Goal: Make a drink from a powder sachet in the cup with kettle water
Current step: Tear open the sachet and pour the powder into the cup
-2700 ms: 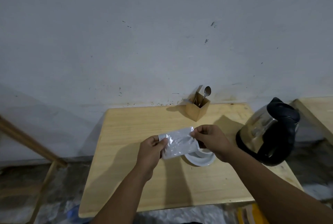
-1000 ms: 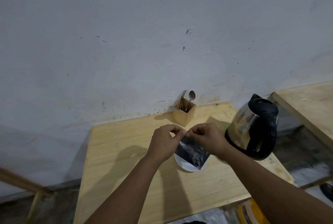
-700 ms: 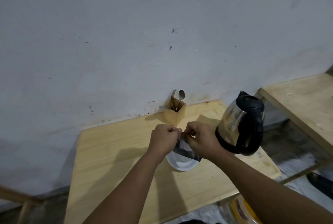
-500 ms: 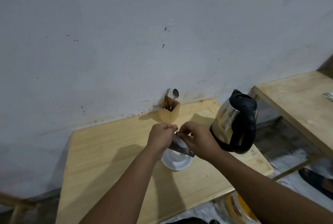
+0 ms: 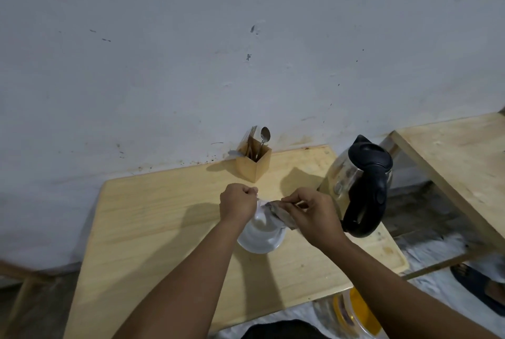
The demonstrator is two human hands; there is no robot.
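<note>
A silvery powder sachet (image 5: 278,214) hangs between my two hands above a white cup (image 5: 261,225) that stands on a white saucer (image 5: 259,243). My left hand (image 5: 238,200) is a closed fist pinching the sachet's top left corner. My right hand (image 5: 311,209) pinches the top edge further right, and the two hands are a little apart. The sachet partly hides the cup's mouth. A steel kettle (image 5: 360,185) with a black lid and handle stands just right of my right hand.
A wooden box (image 5: 254,164) with a spoon and a fork stands at the back of the pale wooden table (image 5: 153,218), against the white wall. A second wooden table (image 5: 453,155) is at the right. A foot in a sandal (image 5: 481,286) shows at the lower right.
My hands turned the sachet from flat and sideways to hanging over the cup, then closed on its top edge. They have now pulled slightly apart. The camera view drifted right.
</note>
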